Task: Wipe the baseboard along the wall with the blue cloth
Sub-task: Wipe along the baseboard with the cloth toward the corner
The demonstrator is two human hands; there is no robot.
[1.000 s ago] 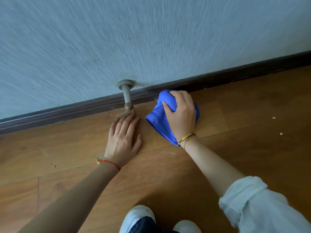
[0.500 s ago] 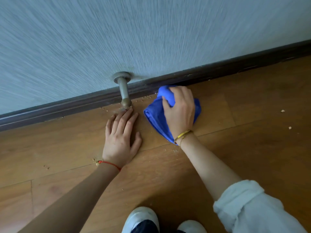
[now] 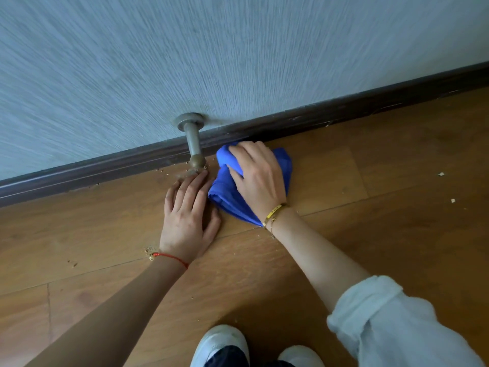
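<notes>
A dark brown baseboard (image 3: pixel 344 109) runs along the foot of the pale textured wall, rising to the right. The bunched blue cloth (image 3: pixel 230 200) lies on the wooden floor against the baseboard, just right of a metal door stop. My right hand (image 3: pixel 258 178) presses down on the cloth and grips it, fingertips at the baseboard. My left hand (image 3: pixel 188 218) lies flat on the floor beside the cloth, fingers together, fingertips near the door stop's tip. The hand holds nothing.
A metal door stop (image 3: pixel 194 141) juts from the wall over the baseboard. Crumbs (image 3: pixel 164 172) are scattered on the wooden floor (image 3: pixel 383 207) near the baseboard and to the right. My white shoes (image 3: pixel 222 343) are at the bottom edge.
The right hand and cloth have shifted slightly left, closer to the door stop and the left hand. The left hand stays planted on the floor. The camera view has drifted a little.
</notes>
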